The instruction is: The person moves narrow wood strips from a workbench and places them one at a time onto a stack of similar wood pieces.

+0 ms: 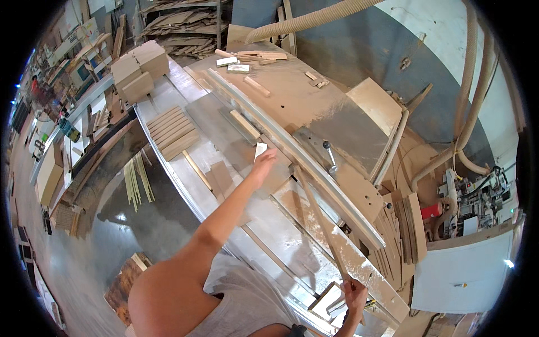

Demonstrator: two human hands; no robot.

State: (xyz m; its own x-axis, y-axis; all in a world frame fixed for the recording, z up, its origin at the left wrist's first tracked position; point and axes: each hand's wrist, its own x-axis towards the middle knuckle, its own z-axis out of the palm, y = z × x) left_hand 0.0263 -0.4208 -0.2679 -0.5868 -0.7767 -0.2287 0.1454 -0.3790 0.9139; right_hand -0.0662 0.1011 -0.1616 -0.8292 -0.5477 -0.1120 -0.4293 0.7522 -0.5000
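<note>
My left hand (266,164) reaches over the metal saw table (227,154), its fingers closed around a small white-faced block (260,150). Just beyond it, a pale wooden strip (245,124) lies along a dark plate beside the long metal fence (314,185). Nearer me on the right, my right hand (355,295) pinches the near end of a long thin wooden strip (320,219). That strip slants along the fence, its far end a little to the right of my left hand. The fingertips of my left hand are partly hidden.
Several wooden slats (173,133) lie side by side on the left of the table. Stacked blocks (140,64) stand at its far end. Offcuts (261,56) rest beyond the fence, near a black-knobbed crank handle (330,157). A dust hose (314,19) hangs above.
</note>
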